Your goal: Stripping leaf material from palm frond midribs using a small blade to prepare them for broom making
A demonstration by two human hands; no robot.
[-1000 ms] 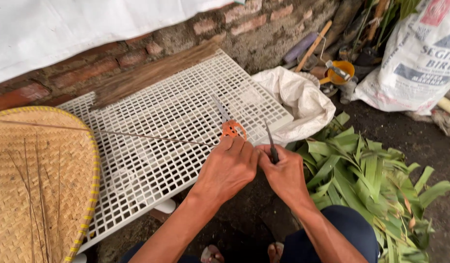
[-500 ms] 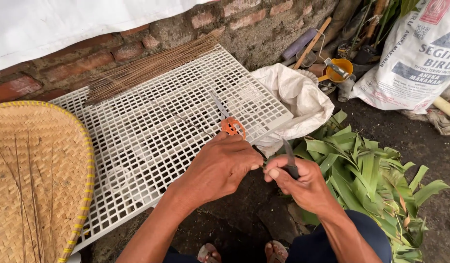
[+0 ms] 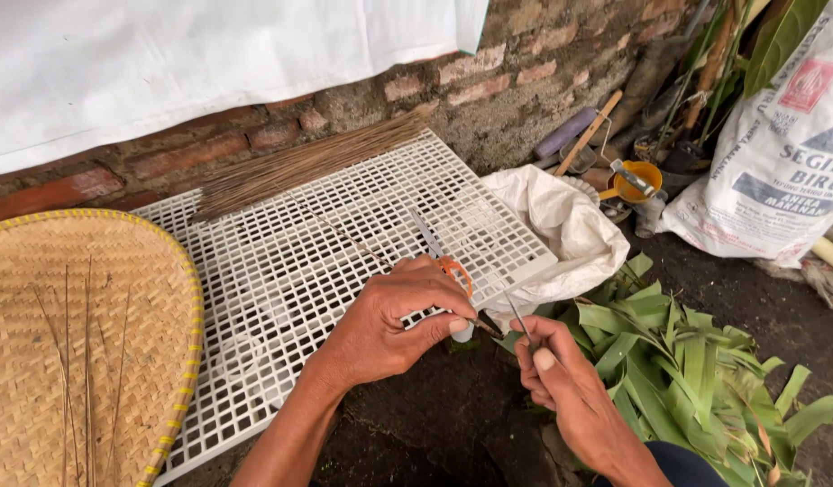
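Since the frame half a second back, both hands have drawn slightly apart and lower, and the right hand's blade now tilts up toward the grid instead of standing over the leaves. Head view, only one: left hand (image 3: 394,329) is curled narrow, thumb and forefinger pinched on the end of a thin brown midrib (image 3: 362,248) that runs up and left across the white plastic grid (image 3: 281,271); the pinch likely keeps the rib taut for scraping. Right hand (image 3: 570,392) is closed around a small knife (image 3: 517,317), blade pointing up, tip near the left thumb. Orange-handled scissors (image 3: 439,252) lie on the grid just behind the left hand, within reach. A bundle of cleaned ribs (image 3: 308,162) lies along the grid's far edge against the brick wall (image 3: 525,81), apparently stacked out of the way. A few loose ribs rest on the woven tray (image 3: 65,361) at left. Green leaves (image 3: 687,370) are piled on the ground beside the right hand. A crumpled white bag (image 3: 561,225) sits at the grid's right corner. At far right leans a large white sack (image 3: 777,162), printed with a red square and dark blue lettering. White sheet (image 3: 164,63) hangs over the wall.
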